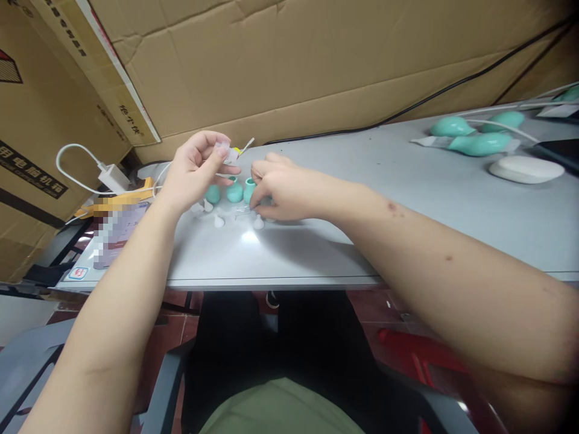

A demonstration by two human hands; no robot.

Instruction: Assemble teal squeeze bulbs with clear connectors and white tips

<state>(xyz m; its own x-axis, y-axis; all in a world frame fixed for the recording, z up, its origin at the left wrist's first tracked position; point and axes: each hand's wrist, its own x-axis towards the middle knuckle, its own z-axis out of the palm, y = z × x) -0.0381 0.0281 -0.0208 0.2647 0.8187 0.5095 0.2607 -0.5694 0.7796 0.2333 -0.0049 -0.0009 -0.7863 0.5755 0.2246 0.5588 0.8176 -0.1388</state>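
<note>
My left hand (pixel 199 163) is closed, thumb against fingers, on a small translucent plastic piece (pixel 231 154). A yellow bit (pixel 237 150) and a thin pale stick (pixel 246 146) jut out beside that piece; I cannot tell whether they are part of it. My right hand (pixel 283 187) is held low over the table with its fingers pinched together, hiding whatever is in them. Between the hands stand small turquoise bottle-shaped pots, one with its open neck (pixel 234 190) showing and another (pixel 249 189) partly behind my right fingers. Small white drop-shaped pieces (pixel 219 221) lie in front.
Turquoise rounded items (pixel 482 143) and a white oval object (pixel 527 169) lie at the table's right. A phone (pixel 122 238), yellow power strip (pixel 136 194) and white charger (pixel 114 178) sit left. Cardboard (pixel 289 66) walls the back, a black cable (pixel 407 108) along it.
</note>
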